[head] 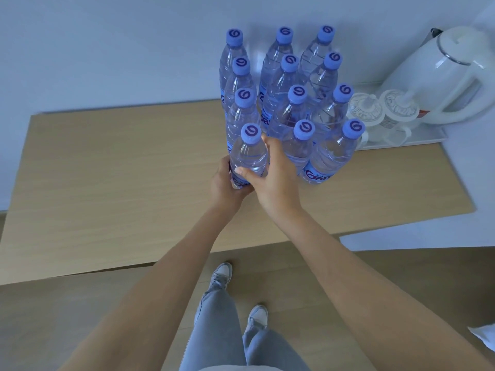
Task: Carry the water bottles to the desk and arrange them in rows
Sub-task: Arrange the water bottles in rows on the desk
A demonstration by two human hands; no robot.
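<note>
Head view: white kettle and cups just beside bottle rows; both hands, left hand and right hand, wrapped round front-left bottle on desk.

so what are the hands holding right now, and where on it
Both hands hold the nearest water bottle by its lower body: left hand around the base, right hand on its side.

Twelve water bottles stood upright on the desk | clear plastic, blue caps, blue labels | three columns of four, packed close | near-left bottle at the front corner, cap up
</note>
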